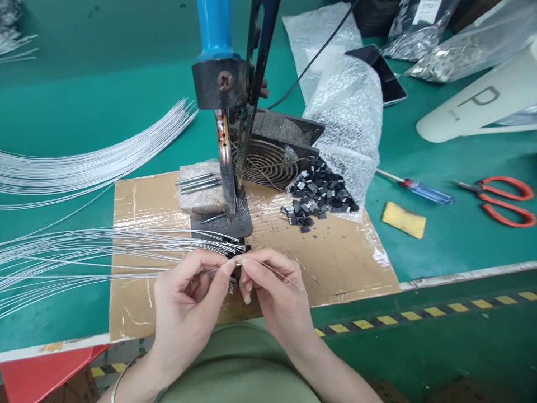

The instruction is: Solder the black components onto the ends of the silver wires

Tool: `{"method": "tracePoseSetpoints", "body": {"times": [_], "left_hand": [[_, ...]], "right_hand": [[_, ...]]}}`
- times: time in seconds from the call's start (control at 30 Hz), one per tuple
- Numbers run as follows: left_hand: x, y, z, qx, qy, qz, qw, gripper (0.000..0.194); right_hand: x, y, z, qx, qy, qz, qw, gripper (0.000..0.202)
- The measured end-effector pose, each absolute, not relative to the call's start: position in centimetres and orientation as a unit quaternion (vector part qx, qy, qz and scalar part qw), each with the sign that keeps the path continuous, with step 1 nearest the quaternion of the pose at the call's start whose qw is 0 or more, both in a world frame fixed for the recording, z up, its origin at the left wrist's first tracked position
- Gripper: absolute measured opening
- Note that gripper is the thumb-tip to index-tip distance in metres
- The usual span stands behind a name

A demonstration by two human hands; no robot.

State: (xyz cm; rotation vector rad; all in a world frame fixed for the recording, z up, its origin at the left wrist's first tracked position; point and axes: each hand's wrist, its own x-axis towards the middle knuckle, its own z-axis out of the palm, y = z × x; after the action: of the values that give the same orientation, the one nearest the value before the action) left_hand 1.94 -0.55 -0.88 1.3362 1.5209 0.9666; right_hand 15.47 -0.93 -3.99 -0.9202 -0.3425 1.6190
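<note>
In front of my body both hands meet over the cardboard sheet (344, 268), fingertips almost touching. My left hand (188, 305) is closed in a pinch on a white wire, whose end is hidden by the fingers. A thin bare-looking wire (287, 278) sticks out to the right from the pinch of my right hand (281, 288). Just beyond my fingers lie several white wires (142, 238), some with small black pieces (242, 242) at their ends. The soldering iron (226, 157), with a blue handle, is clamped upright above them, tip down.
Behind the iron sits a dusty fan (268, 162), beside a pile of black connector pieces (321, 193) and bubble wrap (352, 117). A larger wire bundle (104, 151) lies left. Rightward are a screwdriver (428, 191), yellow sponge (403, 219) and red-handled scissors (503, 196).
</note>
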Motion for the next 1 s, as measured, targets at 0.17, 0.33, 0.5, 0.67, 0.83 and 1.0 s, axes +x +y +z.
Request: {"method": "tracePoseSetpoints", "body": {"times": [0.17, 0.33, 0.5, 0.67, 0.83, 1.0], "left_hand": [[2.2, -0.7, -1.1, 0.524, 0.615, 0.407, 0.425, 0.012], [2.6, -0.5, -0.5, 0.481, 0.623, 0.414, 0.457, 0.013], [3.2, -0.3, 0.4, 0.433, 0.621, 0.425, 0.496, 0.013], [3.1, -0.3, 0.3, 0.424, 0.618, 0.429, 0.504, 0.013], [3.0, -0.3, 0.1, 0.417, 0.621, 0.426, 0.509, 0.012], [3.0, -0.2, 0.1, 0.43, 0.635, 0.423, 0.483, 0.012]], "right_hand": [[15.0, -1.3, -4.2, -0.396, -0.146, 0.679, 0.601, 0.009], [15.2, -1.9, -4.8, -0.418, -0.207, 0.645, 0.605, 0.005], [15.4, -2.0, -4.7, -0.455, -0.302, 0.564, 0.62, 0.015], [15.6, -1.7, -4.6, -0.443, -0.297, 0.584, 0.612, 0.013], [16.3, -1.5, -4.8, -0.412, -0.27, 0.643, 0.587, 0.019], [16.8, -1.4, -4.7, -0.438, -0.287, 0.626, 0.578, 0.016]]}}
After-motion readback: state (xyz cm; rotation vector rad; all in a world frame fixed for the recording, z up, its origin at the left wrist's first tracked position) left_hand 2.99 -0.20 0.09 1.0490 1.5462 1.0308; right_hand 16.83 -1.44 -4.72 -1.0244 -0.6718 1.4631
